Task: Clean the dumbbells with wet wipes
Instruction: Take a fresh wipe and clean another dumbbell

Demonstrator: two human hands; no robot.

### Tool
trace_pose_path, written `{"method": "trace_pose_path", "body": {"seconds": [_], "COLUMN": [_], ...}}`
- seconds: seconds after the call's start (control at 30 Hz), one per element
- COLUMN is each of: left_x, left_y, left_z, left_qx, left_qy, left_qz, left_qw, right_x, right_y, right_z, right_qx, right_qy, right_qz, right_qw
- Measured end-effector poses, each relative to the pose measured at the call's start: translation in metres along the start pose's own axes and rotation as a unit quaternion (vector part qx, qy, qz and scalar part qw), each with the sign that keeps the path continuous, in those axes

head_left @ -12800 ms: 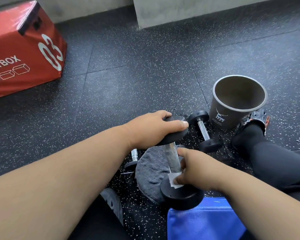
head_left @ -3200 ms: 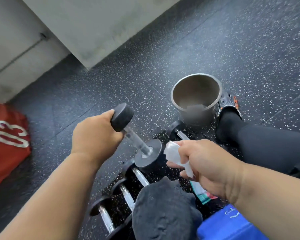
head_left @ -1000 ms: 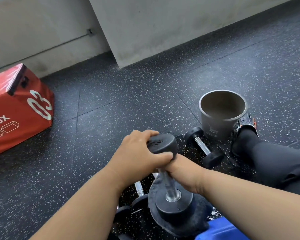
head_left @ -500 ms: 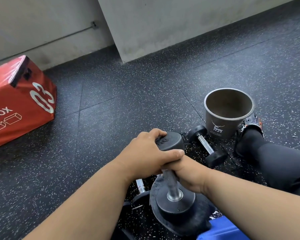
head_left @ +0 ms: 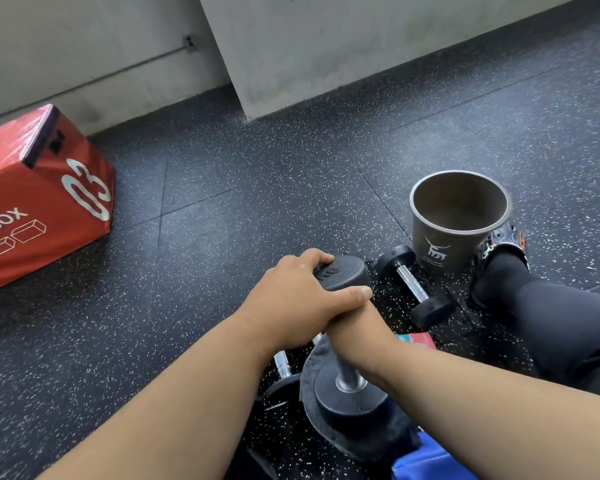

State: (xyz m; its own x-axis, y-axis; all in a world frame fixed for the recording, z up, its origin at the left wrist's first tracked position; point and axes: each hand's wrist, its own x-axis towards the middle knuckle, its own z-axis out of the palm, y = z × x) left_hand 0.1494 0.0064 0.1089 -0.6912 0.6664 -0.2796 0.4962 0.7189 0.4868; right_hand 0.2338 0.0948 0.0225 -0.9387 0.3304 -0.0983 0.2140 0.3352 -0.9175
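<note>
In the head view, our only one, we see our left hand (head_left: 298, 299) clamped over the upper head of a dumbbell (head_left: 347, 372) that stands nearly upright, its lower head planted on a dark grey cloth (head_left: 312, 420) on the floor (head_left: 222, 220). Our right hand (head_left: 357, 327) sits just under the left, apparently closed around the upper part of the chrome handle, though its fingers are hidden behind the left hand and the bar. We cannot see a wet wipe in it, so whether one is pressed against the metal there we cannot tell. A second dumbbell (head_left: 416, 289) lies on the floor to the right, just beside a grey bucket (head_left: 458, 223), and the handles of at least one more dumbbell (head_left: 283, 367) show to the left, partly behind our left forearm. A green and red packet (head_left: 418, 339), perhaps the wipes, peeks out beyond the right wrist. A red box (head_left: 39, 199) stands well apart on the left, and a blue item (head_left: 426, 459) shows at the bottom edge. We judge the work to be midway: the handle of this one dumbbell is being treated, while nothing shows which of the others are clean, so they may all remain to do.
</note>
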Motion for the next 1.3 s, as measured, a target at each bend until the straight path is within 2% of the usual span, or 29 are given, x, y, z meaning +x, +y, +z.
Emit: {"method": "trace_pose_path", "body": {"seconds": [0.07, 0.13, 0.23, 0.33, 0.4, 0.5, 0.57, 0.63, 0.7, 0.77, 0.8, 0.83, 0.9, 1.0, 1.17, 1.3], "left_x": [0.001, 0.001, 0.001, 0.003, 0.003, 0.004, 0.004, 0.003, 0.003, 0.004, 0.004, 0.003, 0.001, -0.001, 0.001, 0.001], "left_y": [-0.003, -0.005, -0.007, -0.009, -0.011, -0.012, -0.012, -0.011, -0.010, -0.009, -0.008, -0.007, -0.005, -0.002, -0.004, -0.005], "left_z": [-0.001, -0.002, -0.004, -0.005, -0.006, -0.006, -0.007, -0.007, -0.006, -0.006, -0.004, -0.005, -0.005, -0.005, -0.002, -0.001], "left_qx": [-0.009, -0.016, -0.023, -0.041, -0.064, -0.077, -0.087, -0.089, -0.079, -0.068, -0.064, -0.061, -0.070, -0.094, -0.028, -0.020], "left_qy": [0.001, -0.001, -0.004, -0.008, -0.010, -0.009, -0.009, -0.012, -0.009, -0.002, -0.002, 0.000, -0.003, -0.009, 0.001, -0.005], "left_qz": [0.001, 0.007, 0.008, 0.003, -0.006, -0.016, -0.026, -0.031, -0.030, -0.030, -0.030, -0.030, -0.027, -0.024, 0.001, 0.004], "left_qw": [1.000, 1.000, 1.000, 0.999, 0.998, 0.997, 0.996, 0.995, 0.996, 0.997, 0.998, 0.998, 0.997, 0.995, 1.000, 1.000], "right_x": [0.000, 0.001, 0.003, 0.004, 0.006, 0.006, 0.007, 0.007, 0.007, 0.008, 0.009, 0.011, 0.014, 0.013, 0.011, 0.009], "right_y": [0.001, 0.008, 0.019, 0.025, 0.028, 0.020, 0.015, 0.013, 0.009, 0.003, 0.002, 0.001, 0.011, 0.024, 0.031, 0.027], "right_z": [-0.001, -0.007, -0.010, -0.007, -0.002, 0.003, 0.010, 0.014, 0.012, 0.007, 0.006, 0.006, 0.006, 0.007, -0.006, -0.011], "right_qx": [0.183, 0.289, 0.301, 0.297, 0.213, -0.008, -0.150, -0.187, -0.231, -0.125, -0.005, 0.116, 0.246, 0.256, 0.297, 0.288], "right_qy": [-0.046, -0.079, -0.157, -0.175, -0.134, -0.057, -0.006, 0.004, -0.022, -0.038, -0.040, -0.036, -0.014, -0.080, -0.167, -0.190], "right_qz": [0.004, 0.031, 0.071, 0.108, 0.106, 0.090, 0.061, 0.023, -0.026, -0.006, 0.030, 0.049, 0.044, 0.063, 0.097, 0.098], "right_qw": [0.982, 0.954, 0.938, 0.932, 0.962, 0.994, 0.987, 0.982, 0.972, 0.991, 0.999, 0.991, 0.968, 0.961, 0.935, 0.934]}}
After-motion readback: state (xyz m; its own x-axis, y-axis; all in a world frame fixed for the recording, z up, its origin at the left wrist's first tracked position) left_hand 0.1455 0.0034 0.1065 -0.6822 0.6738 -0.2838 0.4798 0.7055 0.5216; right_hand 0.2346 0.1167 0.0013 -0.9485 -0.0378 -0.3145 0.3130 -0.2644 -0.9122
